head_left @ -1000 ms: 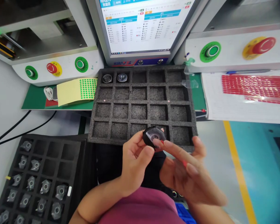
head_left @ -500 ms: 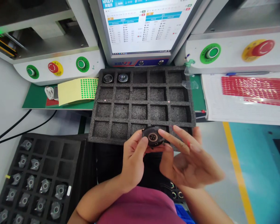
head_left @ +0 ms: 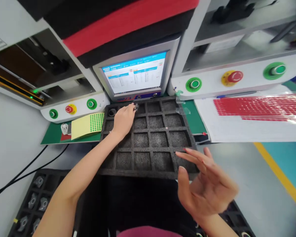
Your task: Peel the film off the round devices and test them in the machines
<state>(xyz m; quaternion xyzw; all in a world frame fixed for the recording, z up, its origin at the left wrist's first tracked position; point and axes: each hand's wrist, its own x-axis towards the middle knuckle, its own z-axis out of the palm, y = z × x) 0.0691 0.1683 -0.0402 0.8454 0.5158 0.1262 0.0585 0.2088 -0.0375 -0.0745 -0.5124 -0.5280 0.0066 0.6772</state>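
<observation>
Two pale machine housings rise at the back, the left machine (head_left: 81,110) and the right machine (head_left: 212,80) each fronted by a white panel with green buttons and a red stop knob. Between them stands a monitor (head_left: 135,74) with a lit screen. Below runs a green counter (head_left: 196,120), and across its front edge lies a black foam tray (head_left: 148,171) divided into square cells. A second foam tray (head_left: 54,171) sits lower on the left, partly behind the left forearm, with film-wrapped round pieces (head_left: 43,204) in some cells. To the right, white paper (head_left: 236,131) carries red sticker strips (head_left: 259,107); to the left lies a yellow sheet (head_left: 80,126) of green dots. Of the two hands, the right hand (head_left: 208,187) is spread loosely above the near right corner of the foam tray, fingers apart and holding nothing. The left hand (head_left: 124,120) reaches over the far row, its fingertips pinched on a dark watch (head_left: 136,107) near the second and third cells; only an edge shows, and whether it touches the foam is hidden. A round watch (head_left: 112,112) rests in the far left cell, just beside that hand. A scrap of clear film (head_left: 183,111) lies at the tray's right edge.
</observation>
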